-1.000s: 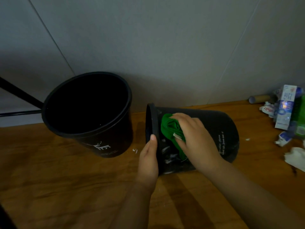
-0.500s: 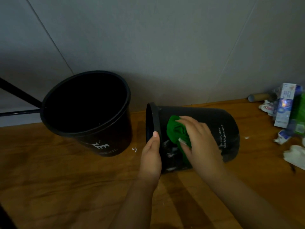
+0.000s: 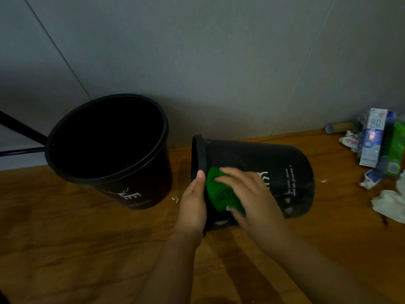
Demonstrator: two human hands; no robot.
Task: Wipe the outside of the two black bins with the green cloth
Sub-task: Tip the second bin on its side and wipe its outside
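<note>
Tipped black bin (image 3: 274, 170) lies on its side on wooden floor (image 3: 87, 249), rim leftward. Left hand (image 3: 194, 207) holds that rim, grip curled. Right hand (image 3: 249, 198) presses green cloth (image 3: 219, 194) to bin's wall (fingers fairly straight). Upright black bin (image 3: 122, 187) stands left, apart.

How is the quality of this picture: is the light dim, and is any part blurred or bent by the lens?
Head view: the light is dim, so the upright black plastic bin shows only a dark inside; the right hand on the green cloth is softly motion-blurred; the forearms cast long shadows on the brown wooden floor; the wall seams slant outward, a sign of wide-angle distortion; there is no strong glare.
</note>
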